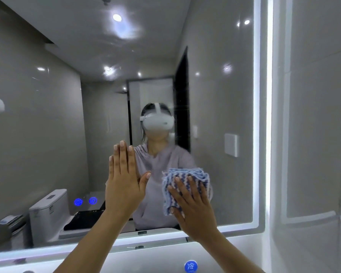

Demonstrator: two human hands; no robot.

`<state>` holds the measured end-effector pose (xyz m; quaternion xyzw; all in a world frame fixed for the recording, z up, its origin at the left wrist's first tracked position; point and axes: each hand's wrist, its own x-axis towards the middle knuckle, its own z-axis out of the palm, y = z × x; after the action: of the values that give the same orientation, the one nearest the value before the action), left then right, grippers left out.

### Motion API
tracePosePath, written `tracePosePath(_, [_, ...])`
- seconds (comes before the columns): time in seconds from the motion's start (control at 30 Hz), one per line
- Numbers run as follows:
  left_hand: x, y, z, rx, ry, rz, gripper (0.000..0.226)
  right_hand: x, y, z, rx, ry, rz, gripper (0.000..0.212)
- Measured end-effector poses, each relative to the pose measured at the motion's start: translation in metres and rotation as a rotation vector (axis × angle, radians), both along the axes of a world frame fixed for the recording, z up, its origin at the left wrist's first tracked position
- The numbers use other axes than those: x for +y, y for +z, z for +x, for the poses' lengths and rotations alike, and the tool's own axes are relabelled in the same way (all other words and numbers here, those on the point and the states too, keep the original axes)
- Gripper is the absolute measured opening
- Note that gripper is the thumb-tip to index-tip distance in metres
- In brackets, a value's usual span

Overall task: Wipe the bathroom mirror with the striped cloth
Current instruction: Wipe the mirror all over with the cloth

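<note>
The bathroom mirror (47, 115) filled almost the whole view, and its lit border (269, 115) ran down the side to the right of the grip and along the edge just below it. The step in hand looked like the wiping itself, at the lower part of the glass.

The right hand (195, 209) lay spread flat, fingers straight and fanned, pressing the striped cloth (187, 172) against the mirror rather than clutching it. The cloth sat folded into a thick pad between palm and glass, its blue and white bands showing above and to the left of the fingers.

The left hand (124, 182) stood just left of the grip, upright with straight fingers held together and the thumb angled toward the cloth. It held nothing. Whether its palm touched the glass or only hovered before it could not be told.

High above the grip a hazy smear (124, 30) spread around a reflected ceiling light, so much of the mirror probably remained unwiped. The next move likely called for sliding the flat pad upward or sideways under even pressure, keeping the folds from slipping out under the fingers.

Well left of the grip and at about its height, two small blue touch icons (78, 202) glowed in the glass; a careless pass there might trigger them.
</note>
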<state>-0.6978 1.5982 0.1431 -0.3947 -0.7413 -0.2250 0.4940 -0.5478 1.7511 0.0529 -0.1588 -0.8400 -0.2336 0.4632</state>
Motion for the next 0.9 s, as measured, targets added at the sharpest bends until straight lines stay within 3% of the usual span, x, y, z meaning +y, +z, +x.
tracePosePath(0.3, [0.0, 0.001, 0.002, 0.02, -0.02, 0.024, 0.082, 0.07, -0.013, 0.083, 0.004, -0.101, -0.034, 0.058])
tracePosePath(0.5, [0.001, 0.001, 0.001, 0.01, -0.008, 0.005, 0.082, 0.095, -0.021, 0.119, 0.04, -0.199, -0.202, 0.058])
tracePosePath(0.9, [0.004, 0.0, -0.002, 0.013, -0.017, 0.005, 0.084, 0.069, -0.038, 0.087, 0.203, -0.099, -0.368, 0.062])
